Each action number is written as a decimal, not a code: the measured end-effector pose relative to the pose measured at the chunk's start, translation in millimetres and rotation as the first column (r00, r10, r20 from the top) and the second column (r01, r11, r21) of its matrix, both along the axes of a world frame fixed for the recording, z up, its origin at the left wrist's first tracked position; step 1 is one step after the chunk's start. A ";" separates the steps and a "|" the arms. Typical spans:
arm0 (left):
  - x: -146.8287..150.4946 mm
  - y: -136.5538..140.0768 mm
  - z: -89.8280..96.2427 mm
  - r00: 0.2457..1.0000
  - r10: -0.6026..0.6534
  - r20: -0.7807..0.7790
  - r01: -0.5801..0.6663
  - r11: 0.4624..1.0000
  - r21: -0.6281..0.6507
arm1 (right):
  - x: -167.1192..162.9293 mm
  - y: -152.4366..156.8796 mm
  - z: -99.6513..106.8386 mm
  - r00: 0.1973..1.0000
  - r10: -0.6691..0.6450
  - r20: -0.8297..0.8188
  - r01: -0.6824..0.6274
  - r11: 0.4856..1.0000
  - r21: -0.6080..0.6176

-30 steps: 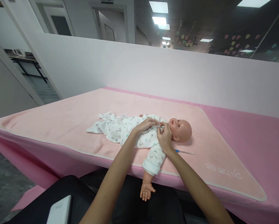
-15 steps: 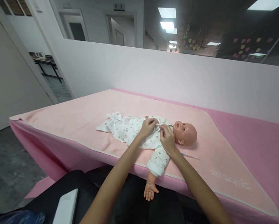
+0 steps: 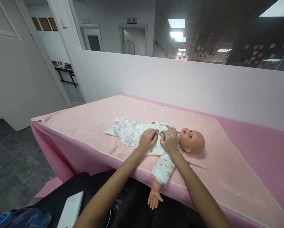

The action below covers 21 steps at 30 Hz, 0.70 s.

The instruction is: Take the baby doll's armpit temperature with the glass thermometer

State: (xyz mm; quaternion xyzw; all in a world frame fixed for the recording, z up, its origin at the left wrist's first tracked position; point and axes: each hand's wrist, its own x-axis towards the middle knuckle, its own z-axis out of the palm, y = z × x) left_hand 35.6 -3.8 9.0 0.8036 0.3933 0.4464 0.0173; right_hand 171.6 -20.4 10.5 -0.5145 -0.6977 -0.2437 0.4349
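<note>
A baby doll (image 3: pixel 193 141) lies on its back, its head to the right, dressed in a white printed baby outfit (image 3: pixel 129 133). Over the chest, my left hand (image 3: pixel 147 139) has curled fingers pinching the front of the outfit. Close beside it, nearer the doll's neck, my right hand (image 3: pixel 169 141) also grips the fabric with bent fingers. The exact bit of cloth between the fingertips is hidden. One doll arm (image 3: pixel 155 194) hangs over the table's near edge, its sleeve cuff folded back. A thermometer (image 3: pixel 197 165) with a blue end lies by my right forearm.
A pale pink pad (image 3: pixel 85 126) covers much of the table, over a darker pink cloth (image 3: pixel 258 142). Behind stands a white partition (image 3: pixel 142 74) with glass above. A white power bank or similar box (image 3: pixel 71 209) and a blue-tinted bottle (image 3: pixel 21 218) lie at lower left.
The view has shifted, so the scene sits lower and further right. My left hand has moved toward me on the outfit; my right hand's fingers have shifted slightly at the chest.
</note>
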 end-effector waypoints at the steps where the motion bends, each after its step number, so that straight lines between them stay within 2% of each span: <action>1: 0.7 0.2 -0.9 1.000 0.010 0.004 -0.011 1.000 0.010 | 0.4 -0.8 -0.8 1.000 0.001 0.005 -0.001 1.000 -0.001; 5: 2.1 -0.5 -3.2 0.999 0.045 0.029 -0.046 0.997 0.058 | 1.6 -3.4 -2.7 1.000 0.012 -0.027 -0.013 0.999 -0.043; 10: 1.6 -1.0 -3.2 1.000 0.014 -0.003 -0.014 0.994 0.107 | 2.3 -3.1 -2.5 0.995 0.073 -0.067 -0.078 0.994 -0.078; 16: 1.3 -1.2 -1.8 0.999 0.018 -0.038 -0.013 0.993 0.118 | 3.4 -4.8 -3.0 0.971 0.229 -0.072 -0.230 0.973 0.000; 21: 1.0 -2.3 -1.1 0.998 0.005 -0.068 0.003 0.994 0.112 | 2.4 -7.5 -2.3 0.954 0.285 -0.092 -0.282 0.959 0.039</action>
